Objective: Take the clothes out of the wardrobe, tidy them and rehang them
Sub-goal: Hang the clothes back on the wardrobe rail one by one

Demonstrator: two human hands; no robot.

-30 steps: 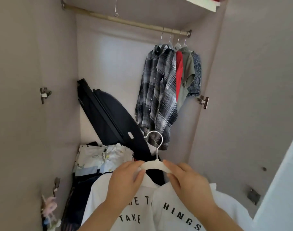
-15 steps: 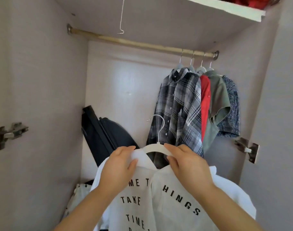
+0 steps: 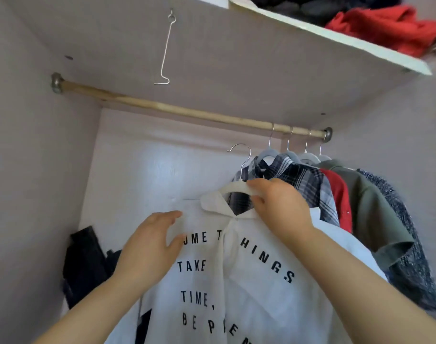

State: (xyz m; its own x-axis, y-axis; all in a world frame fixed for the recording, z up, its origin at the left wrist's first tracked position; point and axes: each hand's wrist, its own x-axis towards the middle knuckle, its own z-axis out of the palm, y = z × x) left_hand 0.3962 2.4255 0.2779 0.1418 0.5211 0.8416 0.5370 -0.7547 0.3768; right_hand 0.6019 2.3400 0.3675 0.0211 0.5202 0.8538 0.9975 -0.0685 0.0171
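Raised since half a second ago, the white shirt (image 3: 249, 281) on its white hanger (image 3: 234, 188) now sits closer under the wooden rail (image 3: 174, 110), and the left hand (image 3: 150, 247) has left the hanger's arm for the shirt's shoulder lower down. That hand lies there with fingers loosely extended, touching the cloth. The right hand (image 3: 281, 209) grips the hanger's right arm, fingers curled over it. The hanger's long axis runs left to right, roughly along the rail. Its metal hook (image 3: 241, 155) points up with the open end curling left, below the rail and not on it. The shirt hangs straight down, printed front toward the camera. Its hem is cut off by the lower frame edge, the right hand hides the hanger's right arm, and the left hand and the front fold cover parts of the lettering. Just right of the hook, at the rail's right end, hang a plaid shirt (image 3: 303, 180), a red garment (image 3: 340, 194), an olive shirt (image 3: 370, 207) and a speckled blue-grey one (image 3: 405, 219), blurred at the edge. A bent wire hook (image 3: 166, 50) dangles from the underside of the shelf (image 3: 336, 38), which carries a red cloth (image 3: 385, 26). A dark bag (image 3: 88, 256) leans in the lower left corner.
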